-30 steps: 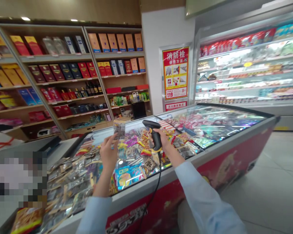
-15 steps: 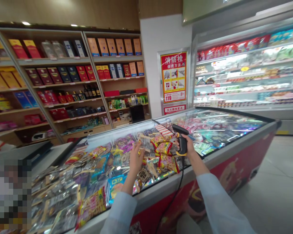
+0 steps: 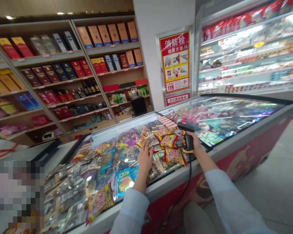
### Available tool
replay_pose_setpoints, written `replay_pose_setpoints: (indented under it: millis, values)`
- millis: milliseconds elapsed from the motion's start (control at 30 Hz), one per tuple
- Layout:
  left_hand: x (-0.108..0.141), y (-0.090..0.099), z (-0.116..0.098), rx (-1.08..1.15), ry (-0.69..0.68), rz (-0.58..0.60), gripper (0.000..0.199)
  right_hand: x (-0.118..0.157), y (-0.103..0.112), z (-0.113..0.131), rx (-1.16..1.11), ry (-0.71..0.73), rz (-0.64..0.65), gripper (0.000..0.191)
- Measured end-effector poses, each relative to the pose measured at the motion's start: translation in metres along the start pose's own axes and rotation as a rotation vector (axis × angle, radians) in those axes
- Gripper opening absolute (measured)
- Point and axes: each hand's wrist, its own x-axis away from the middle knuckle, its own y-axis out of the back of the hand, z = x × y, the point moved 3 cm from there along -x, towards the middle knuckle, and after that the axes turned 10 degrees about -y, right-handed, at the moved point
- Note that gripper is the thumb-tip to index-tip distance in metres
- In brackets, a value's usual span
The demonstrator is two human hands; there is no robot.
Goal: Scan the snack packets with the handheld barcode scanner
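Note:
My right hand (image 3: 196, 143) is wrapped round the grip of a black and yellow handheld barcode scanner (image 3: 189, 143), its cable hanging over the freezer's front edge. The scanner's head sits above several red and yellow snack bags (image 3: 174, 156). To the left, my left hand (image 3: 146, 159) reaches over the goods with its fingers stretched out. Its fingertips are at a small clear packet with dark print (image 3: 153, 143), apparently touching it. Below that hand, a blue snack bag (image 3: 124, 182) lies among the goods.
A long chest freezer (image 3: 200, 170) with glass panels stretches away to the right. Shelves of boxed bottles (image 3: 109, 63) stand behind it. A red fire-hydrant poster (image 3: 175, 61) hangs on the wall, beside a lit open refrigerator (image 3: 254, 61). A blurred-out patch covers the lower left.
The view has shifted, so my hands appear farther right in it. My left fingers lie near the clear packet, which sits slightly lower among the bags. The scanner stays in my right hand.

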Motion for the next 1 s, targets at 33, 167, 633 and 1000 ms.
replay_pose_setpoints:
  millis: [33, 167, 633, 1000]
  values:
    - [0.000, 0.000, 0.000, 0.001, 0.000, 0.003, 0.047, 0.000, 0.000, 0.000, -0.003, -0.004, -0.001, 0.027]
    - [0.000, 0.003, -0.001, -0.006, 0.005, 0.016, 0.047, 0.002, -0.001, -0.002, 0.000, -0.013, -0.016, 0.028]
    - [0.000, 0.001, -0.002, -0.054, 0.017, 0.024, 0.046, -0.001, 0.003, -0.006, 0.028, -0.016, -0.031, 0.029]
    - [-0.004, 0.009, -0.008, 0.027, 0.058, 0.038, 0.049, 0.005, -0.002, 0.004, 0.095, -0.010, -0.048, 0.030]
